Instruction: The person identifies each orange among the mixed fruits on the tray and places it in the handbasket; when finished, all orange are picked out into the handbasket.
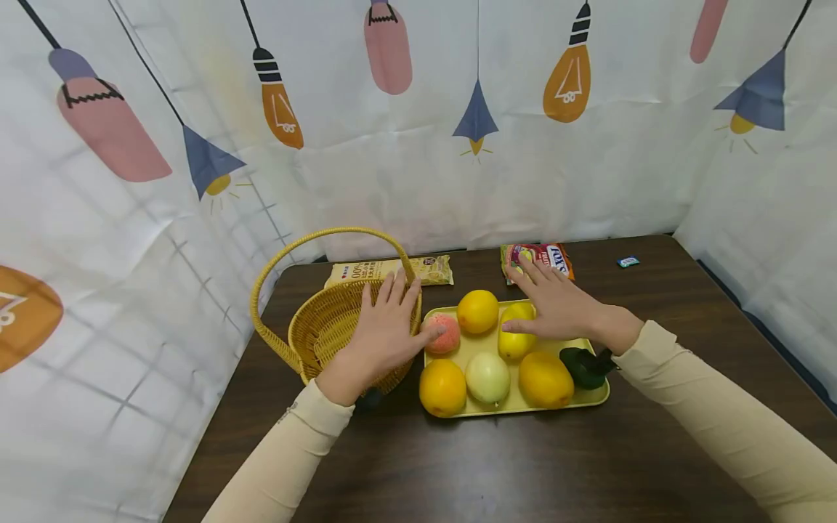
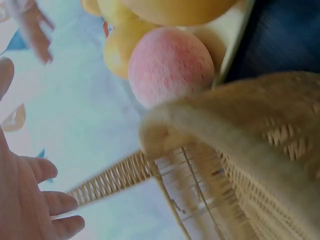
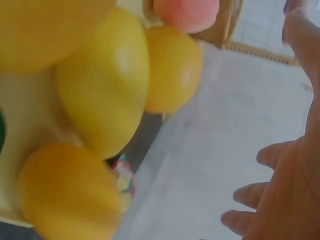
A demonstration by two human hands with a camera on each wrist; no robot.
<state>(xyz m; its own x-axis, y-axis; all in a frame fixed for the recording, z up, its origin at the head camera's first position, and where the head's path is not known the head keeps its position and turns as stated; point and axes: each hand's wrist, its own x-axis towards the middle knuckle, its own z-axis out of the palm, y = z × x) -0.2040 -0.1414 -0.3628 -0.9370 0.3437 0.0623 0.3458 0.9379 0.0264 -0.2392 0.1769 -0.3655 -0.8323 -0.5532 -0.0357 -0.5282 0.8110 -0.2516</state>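
I see the basket (image 1: 317, 334) at nine o'clock from the left hand (image 1: 384, 330), its handle (image 1: 356, 230) arching toward eleven; the tray (image 1: 477, 343) lies at seven from the right hand (image 1: 562, 309), long axis nine-to-three. Both hands' fingers spread apart. A yellow fruit (image 1: 514, 346) sits at the right's eight, lying twelve-to-six.

A dark wood-grain bench (image 1: 471, 472) stands before a white fabric backdrop (image 1: 418, 178) printed with orange light bulbs (image 1: 567, 83), blue pendant lamps (image 1: 476, 112) and pink bulbs (image 1: 389, 51). Grey grid lines (image 1: 225, 272) mark the cloth's left side. Along the bench's far edge lie a pale yellow snack packet (image 1: 434, 270), a colorful bag lettered "FOX'S" (image 1: 557, 260) and, well apart at right, a small blue packet (image 1: 628, 261).
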